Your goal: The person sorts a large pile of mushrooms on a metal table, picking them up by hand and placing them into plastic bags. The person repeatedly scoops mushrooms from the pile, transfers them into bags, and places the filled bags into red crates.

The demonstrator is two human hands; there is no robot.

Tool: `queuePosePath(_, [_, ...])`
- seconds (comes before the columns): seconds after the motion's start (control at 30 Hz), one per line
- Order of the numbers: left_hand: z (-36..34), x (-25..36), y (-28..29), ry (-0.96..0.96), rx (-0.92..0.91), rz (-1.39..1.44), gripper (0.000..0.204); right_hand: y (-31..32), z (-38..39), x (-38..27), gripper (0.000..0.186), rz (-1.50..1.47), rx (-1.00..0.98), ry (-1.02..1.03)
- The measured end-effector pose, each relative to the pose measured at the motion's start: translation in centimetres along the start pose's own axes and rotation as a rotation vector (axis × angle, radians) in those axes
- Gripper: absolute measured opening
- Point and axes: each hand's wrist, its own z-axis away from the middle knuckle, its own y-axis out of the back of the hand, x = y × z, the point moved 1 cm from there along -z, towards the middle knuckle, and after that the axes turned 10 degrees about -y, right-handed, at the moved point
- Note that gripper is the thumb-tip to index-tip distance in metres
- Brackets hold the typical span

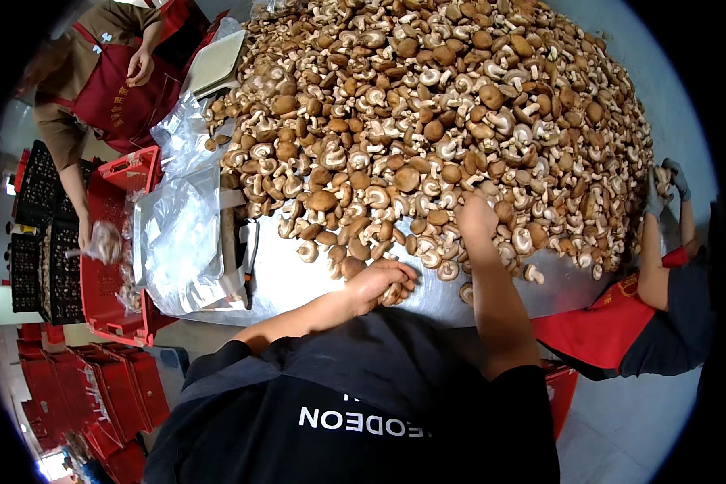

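Start at the near edge of the surface point(298, 278). Find the left hand point(375, 282) there, curled around at least one mushroom point(393, 295). Best to use a soft grip, probably enough for a good hold without squashing the cap. Best to stay low too, close to the surface, for only a tiny fall in case of a slip. Look just past this hand, on the far left side, for more loose mushrooms point(352, 268), easy to reach.

Go farther and to the right for the right hand point(477, 218), down at the near side of the big mushroom pile point(427, 97). Cannot tell its grip, wide or narrow, full or not, because of hidden fingertips. Better to pick from the top, gently, without digging deep and sending others rolling. Notice mushrooms to the left, to the right and on the far side of this hand, some very close. Look far back for the rest, spread wide from left to right.
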Motion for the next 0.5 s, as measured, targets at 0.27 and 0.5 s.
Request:
queuePosePath(0.27, [1.1, 0.1, 0.3, 0.005, 0.033, -0.014, 0.016, 1.0, 0.2, -1.1, 0.027, -0.057, -0.088, -0.168])
queuePosePath(0.5, [2.5, 0.7, 2.3, -0.009, 0.114, 0.077, 0.016, 2.8, 5.6, 2.3, 0.022, -0.67, 0.213, 0.177])
